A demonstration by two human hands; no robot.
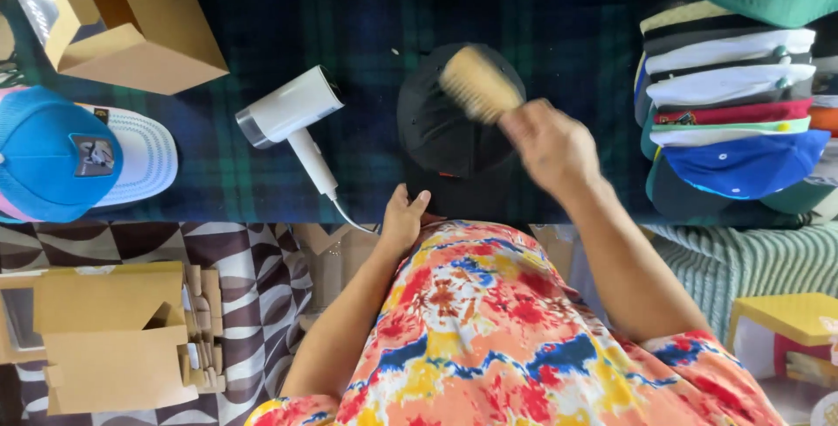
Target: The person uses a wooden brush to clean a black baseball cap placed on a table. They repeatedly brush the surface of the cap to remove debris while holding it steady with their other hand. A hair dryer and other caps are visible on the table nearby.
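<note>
A black cap [445, 133] lies on the dark plaid table cover [541, 33] right in front of me. My right hand [546, 142] grips a pale wooden brush [478, 84] whose head rests over the cap's crown; the hand is blurred. My left hand [403, 216] presses on the near edge of the cap's brim at the table's front edge.
A white hair dryer [292, 120] lies left of the cap. A blue and white cap [74, 155] sits at far left, an open cardboard box [122, 24] behind it. A stack of caps [733, 103] lies at right. Flattened cardboard [113, 339] lies on the patterned floor.
</note>
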